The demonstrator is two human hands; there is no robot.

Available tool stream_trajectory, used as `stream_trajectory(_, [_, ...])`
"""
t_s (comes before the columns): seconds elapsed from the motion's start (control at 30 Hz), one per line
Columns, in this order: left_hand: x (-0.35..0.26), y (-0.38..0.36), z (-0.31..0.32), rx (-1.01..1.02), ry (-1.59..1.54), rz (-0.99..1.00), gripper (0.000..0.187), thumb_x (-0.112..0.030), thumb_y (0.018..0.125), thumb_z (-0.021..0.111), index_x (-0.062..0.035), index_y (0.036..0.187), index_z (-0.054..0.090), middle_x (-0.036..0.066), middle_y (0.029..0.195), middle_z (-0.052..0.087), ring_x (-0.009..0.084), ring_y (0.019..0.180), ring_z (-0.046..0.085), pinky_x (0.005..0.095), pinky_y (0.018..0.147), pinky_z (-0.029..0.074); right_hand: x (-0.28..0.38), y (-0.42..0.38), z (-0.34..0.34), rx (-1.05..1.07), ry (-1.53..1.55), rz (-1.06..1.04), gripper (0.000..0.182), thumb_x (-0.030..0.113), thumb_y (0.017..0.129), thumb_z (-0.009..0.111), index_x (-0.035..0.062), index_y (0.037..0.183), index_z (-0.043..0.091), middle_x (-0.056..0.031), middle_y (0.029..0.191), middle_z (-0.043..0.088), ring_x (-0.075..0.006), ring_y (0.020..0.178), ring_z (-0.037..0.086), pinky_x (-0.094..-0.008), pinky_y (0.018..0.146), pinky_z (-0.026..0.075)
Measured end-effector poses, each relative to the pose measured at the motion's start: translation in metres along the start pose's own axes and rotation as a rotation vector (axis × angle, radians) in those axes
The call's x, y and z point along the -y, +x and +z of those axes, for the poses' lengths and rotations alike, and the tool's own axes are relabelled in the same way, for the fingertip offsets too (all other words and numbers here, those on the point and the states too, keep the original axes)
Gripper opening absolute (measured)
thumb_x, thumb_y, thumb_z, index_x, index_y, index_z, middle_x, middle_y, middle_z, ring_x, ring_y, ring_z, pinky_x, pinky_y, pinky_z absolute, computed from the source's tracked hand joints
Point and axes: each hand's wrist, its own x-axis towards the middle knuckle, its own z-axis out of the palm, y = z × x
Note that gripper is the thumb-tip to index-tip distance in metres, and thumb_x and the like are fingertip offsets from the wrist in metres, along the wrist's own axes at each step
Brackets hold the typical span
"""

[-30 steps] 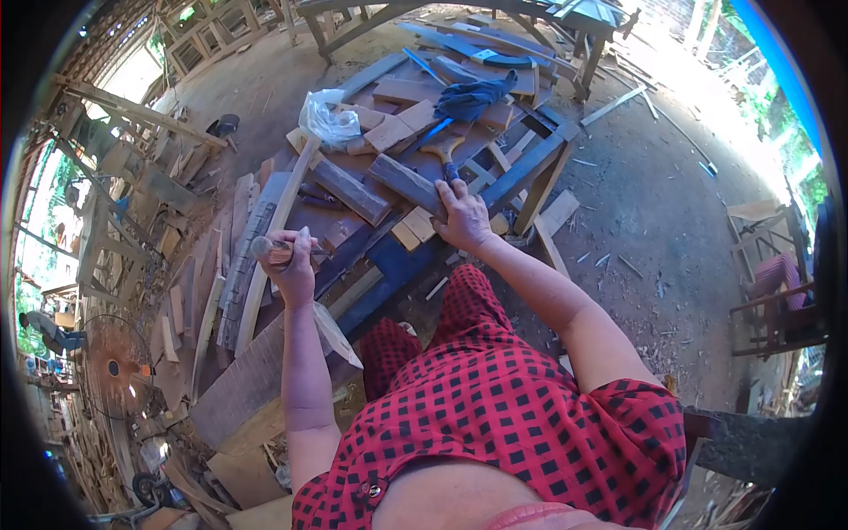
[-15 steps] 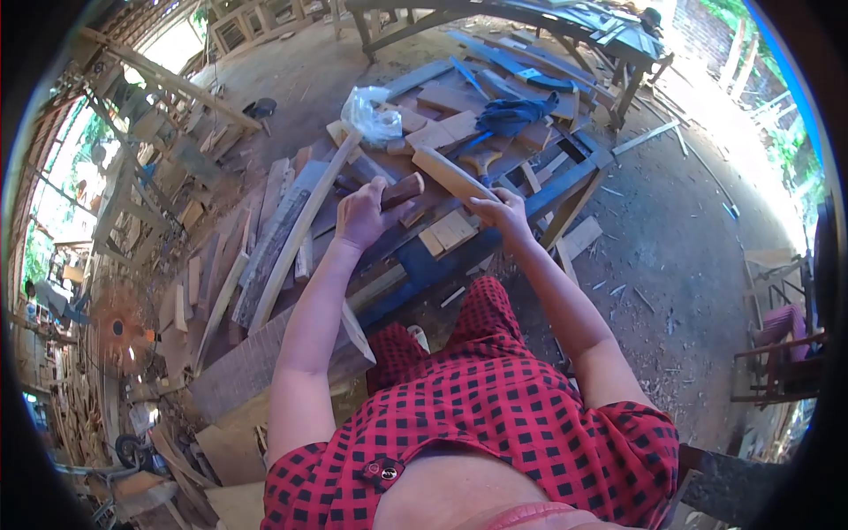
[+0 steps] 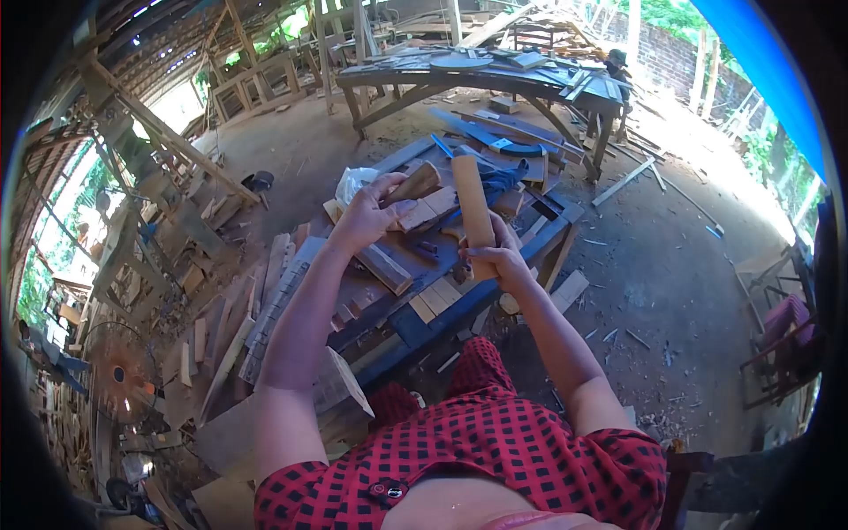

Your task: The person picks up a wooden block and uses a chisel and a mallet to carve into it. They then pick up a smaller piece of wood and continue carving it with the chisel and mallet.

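Note:
My left hand [image 3: 367,215] is closed around a short, dark brown piece of wood [image 3: 417,182], its far end sticking out past the fingers. In my right hand [image 3: 501,258] is a longer, paler wooden piece [image 3: 473,201] with smooth sides, gripped near its lower end and pointing up and away from me. The two pieces are apart. Below them lies a low workbench [image 3: 411,325] heaped with wood. A blue cloth [image 3: 503,179] and a clear plastic bag [image 3: 353,183] lie on the heap, the bag partly behind my left hand.
Long boards [image 3: 287,296] lie on the left of the bench, beside a thick beam [image 3: 340,389]. A long table [image 3: 389,78] stacked with wood stands farther back. A round fan-like thing [image 3: 119,375] is at left, a chair [image 3: 782,353] at right. Shavings litter the floor [image 3: 654,291].
Both hands have risen and moved farther forward with their wooden pieces. The pale piece has turned from slanting left to nearly upright. My view has tilted up, showing more of the far table.

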Motion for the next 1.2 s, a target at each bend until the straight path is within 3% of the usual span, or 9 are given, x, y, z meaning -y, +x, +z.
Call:
stream_trajectory(0.3, [-0.055, -0.003, -0.006, 0.038, 0.257, 0.232, 0.067, -0.046, 0.085, 0.065, 0.0077, 0.124, 0.053, 0.021, 0.107, 0.065, 0.0223, 0.097, 0.063, 0.0325, 0.086, 0.048, 0.0, 0.027, 0.038, 0.137, -0.065, -0.181, 0.085, -0.005, 0.069, 0.068, 0.0166, 0.143, 0.031, -0.0102, 0.111, 0.057, -0.0208, 0.101, 0.059, -0.0346, 0.09, 0.047])
stream_trajectory(0.37, [-0.068, -0.005, -0.015, 0.116, 0.309, 0.116, 0.07, -0.043, 0.087, 0.065, 0.0054, 0.133, 0.044, 0.012, 0.103, 0.065, 0.0105, 0.081, 0.057, 0.0251, 0.067, 0.049, 0.002, 0.03, 0.046, 0.158, -0.046, -0.197, 0.086, -0.006, 0.07, 0.068, 0.0167, 0.143, 0.03, -0.0096, 0.112, 0.057, -0.0205, 0.102, 0.059, -0.0349, 0.091, 0.046])
stream_trajectory(0.5, [-0.085, -0.006, -0.03, 0.148, 0.322, 0.044, 0.076, -0.046, 0.084, 0.067, 0.0052, 0.135, 0.043, 0.013, 0.102, 0.065, 0.0099, 0.073, 0.057, 0.026, 0.06, 0.048, 0.002, 0.05, 0.054, 0.269, -0.065, -0.169, 0.088, -0.006, 0.069, 0.067, 0.0162, 0.144, 0.029, -0.0104, 0.115, 0.057, -0.0203, 0.105, 0.058, -0.0343, 0.093, 0.045])
stream_trajectory(0.6, [-0.086, -0.006, -0.048, 0.118, 0.324, 0.081, 0.083, -0.05, 0.08, 0.069, 0.0061, 0.135, 0.043, 0.018, 0.105, 0.066, 0.0208, 0.094, 0.063, 0.033, 0.086, 0.048, 0.003, 0.063, 0.065, 0.37, -0.012, -0.148, 0.088, -0.007, 0.066, 0.068, 0.0156, 0.144, 0.031, -0.0089, 0.121, 0.054, -0.0198, 0.111, 0.054, -0.0324, 0.094, 0.043])
stream_trajectory(0.67, [-0.106, -0.02, -0.057, -0.086, 0.637, -0.067, 0.085, -0.048, 0.08, 0.071, 0.0046, 0.138, 0.039, 0.015, 0.099, 0.066, 0.0177, 0.086, 0.062, 0.0309, 0.079, 0.05, 0.005, 0.071, 0.077, 0.404, 0.054, -0.113, 0.089, -0.008, 0.064, 0.069, 0.0152, 0.143, 0.034, -0.0068, 0.126, 0.052, -0.0194, 0.116, 0.05, -0.0311, 0.095, 0.042])
stream_trajectory(0.77, [-0.133, -0.041, -0.069, -0.033, 0.396, -0.261, 0.088, -0.045, 0.079, 0.073, 0.0062, 0.14, 0.034, 0.014, 0.095, 0.064, 0.0143, 0.073, 0.06, 0.0267, 0.064, 0.05, 0.006, 0.081, 0.096, 0.457, -0.002, -0.086, 0.086, -0.006, 0.064, 0.069, 0.0133, 0.142, 0.036, -0.0066, 0.125, 0.052, -0.0181, 0.116, 0.049, -0.031, 0.095, 0.042])
stream_trajectory(0.97, [-0.136, -0.073, -0.107, -0.291, 0.472, -0.07, 0.088, -0.044, 0.079, 0.074, 0.0082, 0.138, 0.036, 0.013, 0.091, 0.063, 0.0097, 0.062, 0.057, 0.0233, 0.049, 0.046, -0.005, 0.111, 0.174, 0.757, 0.204, -0.072, 0.088, -0.008, 0.061, 0.068, 0.0102, 0.141, 0.036, -0.0071, 0.12, 0.057, -0.0193, 0.112, 0.055, -0.0328, 0.095, 0.043])
stream_trajectory(1.13, [-0.15, -0.1, -0.152, -0.397, 0.795, -0.085, 0.078, -0.046, 0.08, 0.071, 0.0082, 0.13, 0.046, 0.023, 0.115, 0.062, 0.0284, 0.108, 0.061, 0.0361, 0.092, 0.046, -0.031, 0.143, 0.248, 0.849, 0.231, -0.12, 0.085, -0.008, 0.059, 0.07, 0.0078, 0.138, 0.042, -0.0061, 0.12, 0.058, -0.0191, 0.111, 0.055, -0.0327, 0.091, 0.046])
stream_trajectory(1.2, [-0.165, -0.11, -0.158, -0.448, 0.878, -0.132, 0.085, -0.049, 0.079, 0.071, 0.0092, 0.133, 0.041, 0.023, 0.116, 0.061, 0.0255, 0.106, 0.061, 0.0336, 0.088, 0.048, -0.032, 0.145, 0.277, 0.895, 0.306, -0.06, 0.081, -0.006, 0.062, 0.07, 0.0064, 0.137, 0.043, -0.0059, 0.121, 0.058, -0.0185, 0.111, 0.054, -0.0321, 0.088, 0.047])
